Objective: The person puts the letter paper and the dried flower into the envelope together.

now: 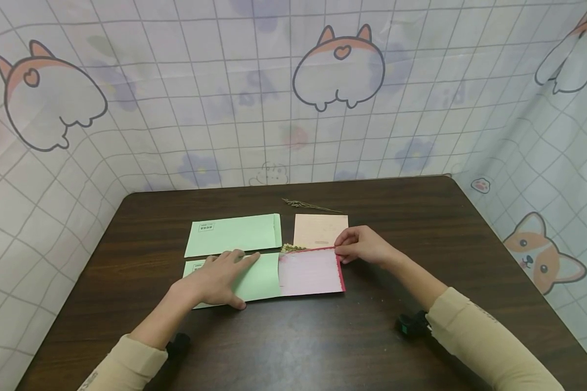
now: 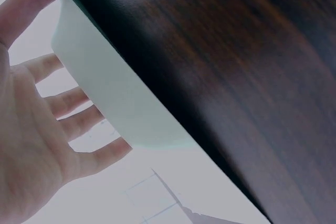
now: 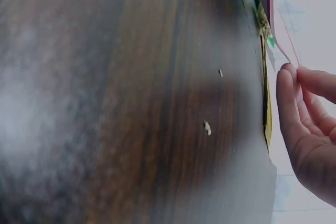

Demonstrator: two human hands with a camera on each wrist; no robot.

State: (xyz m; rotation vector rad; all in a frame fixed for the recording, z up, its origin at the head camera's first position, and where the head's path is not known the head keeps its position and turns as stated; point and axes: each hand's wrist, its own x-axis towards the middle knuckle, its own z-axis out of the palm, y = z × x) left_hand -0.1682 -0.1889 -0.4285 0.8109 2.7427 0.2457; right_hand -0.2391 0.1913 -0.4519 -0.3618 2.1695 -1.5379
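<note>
A pink sheet of letter paper (image 1: 310,272) with a red right edge lies partly inside the near green envelope (image 1: 261,277). My left hand (image 1: 222,278) rests on that envelope with fingers spread. In the left wrist view the palm and straight fingers (image 2: 79,124) show along the envelope's edge. At the sheet's upper right corner, my right hand (image 1: 364,245) pinches the paper between thumb and fingers. The right wrist view shows the same pinch by the right hand (image 3: 310,119) on the thin pink edge. The sheet's left part is hidden in the envelope.
Another green envelope (image 1: 232,234) lies behind the first. To its right is a peach-coloured card (image 1: 318,229), partly covered, with small dried flowers (image 1: 291,248) beside it. A dried sprig (image 1: 308,205) lies farther back. Tiny crumbs (image 3: 207,128) dot the dark wooden table (image 1: 293,347).
</note>
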